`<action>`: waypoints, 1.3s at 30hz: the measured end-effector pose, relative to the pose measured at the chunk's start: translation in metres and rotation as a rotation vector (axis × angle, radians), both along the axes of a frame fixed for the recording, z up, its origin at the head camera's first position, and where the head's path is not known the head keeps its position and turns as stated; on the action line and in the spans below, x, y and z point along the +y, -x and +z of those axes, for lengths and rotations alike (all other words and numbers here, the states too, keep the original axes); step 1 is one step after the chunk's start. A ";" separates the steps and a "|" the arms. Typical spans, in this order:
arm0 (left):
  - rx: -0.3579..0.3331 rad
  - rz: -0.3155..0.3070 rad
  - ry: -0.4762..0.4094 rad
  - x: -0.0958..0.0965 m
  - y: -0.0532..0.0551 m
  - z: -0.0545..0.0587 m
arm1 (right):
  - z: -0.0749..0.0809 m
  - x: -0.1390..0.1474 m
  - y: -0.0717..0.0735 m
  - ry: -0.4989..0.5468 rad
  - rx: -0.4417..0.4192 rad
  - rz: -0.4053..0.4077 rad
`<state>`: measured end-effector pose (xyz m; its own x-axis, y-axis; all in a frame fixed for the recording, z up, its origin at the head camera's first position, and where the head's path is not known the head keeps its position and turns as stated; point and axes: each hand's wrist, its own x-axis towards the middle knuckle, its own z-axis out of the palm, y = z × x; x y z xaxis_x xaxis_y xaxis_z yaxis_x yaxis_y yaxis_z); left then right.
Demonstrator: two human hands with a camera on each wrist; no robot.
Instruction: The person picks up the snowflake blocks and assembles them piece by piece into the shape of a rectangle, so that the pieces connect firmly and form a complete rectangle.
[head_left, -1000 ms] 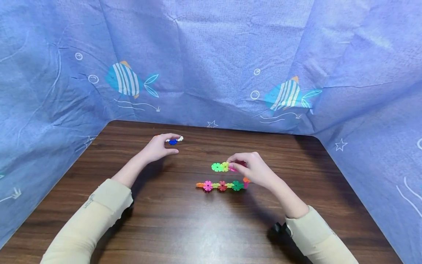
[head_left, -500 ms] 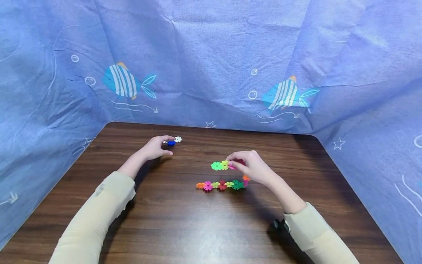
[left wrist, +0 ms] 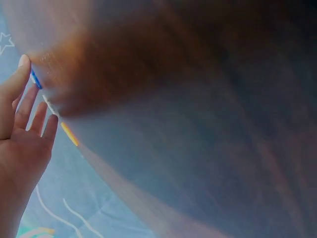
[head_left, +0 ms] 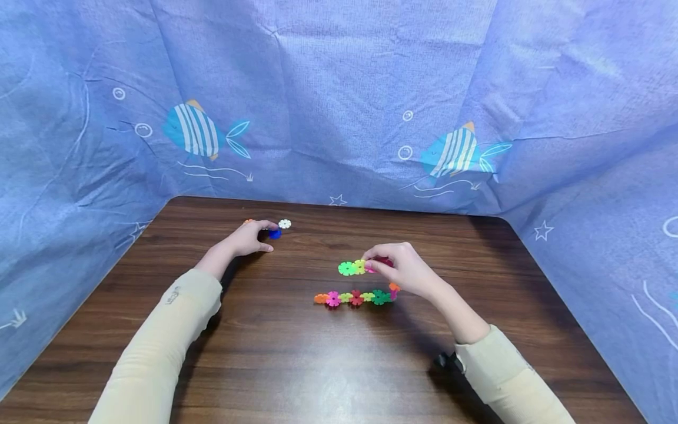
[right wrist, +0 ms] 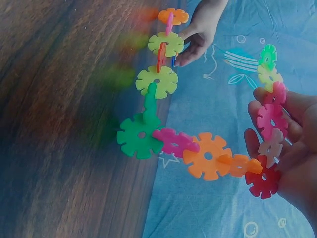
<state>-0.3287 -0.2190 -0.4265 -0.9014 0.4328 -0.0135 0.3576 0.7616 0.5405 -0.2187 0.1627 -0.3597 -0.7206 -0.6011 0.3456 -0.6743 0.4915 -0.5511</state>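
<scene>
My right hand pinches a linked chain of plastic snowflake discs by a pink disc. The chain bends round: a green disc and a yellow one stick out past the fingertips, and the other run, with a dark green disc, lies nearer the body in the head view. At the far left my left hand reaches over a loose blue disc, thumb and forefinger spread on either side of it. Whether a fingertip touches the blue disc is unclear.
Beside the blue disc on the brown wooden table lies a white disc. An orange disc shows partly behind the left hand. A blue curtain with fish prints hangs along the table's back and sides.
My left hand has moved slightly left and down around the blue disc, its thumb and forefinger closer together. The right hand keeps its pinch on the chain, almost still.
</scene>
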 end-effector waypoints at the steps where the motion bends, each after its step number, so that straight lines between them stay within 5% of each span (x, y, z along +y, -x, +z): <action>1: 0.003 -0.010 -0.007 0.000 0.000 0.000 | 0.000 0.000 0.000 -0.001 -0.002 0.000; 23: -0.011 -0.050 -0.064 0.009 -0.017 0.006 | 0.003 0.000 -0.003 0.035 0.036 0.016; 30: -0.102 -0.043 -0.117 0.020 -0.024 0.018 | 0.004 0.000 -0.003 0.028 0.064 -0.005; 39: -0.074 -0.082 -0.220 0.038 -0.042 0.039 | 0.004 -0.001 -0.005 0.017 0.060 -0.038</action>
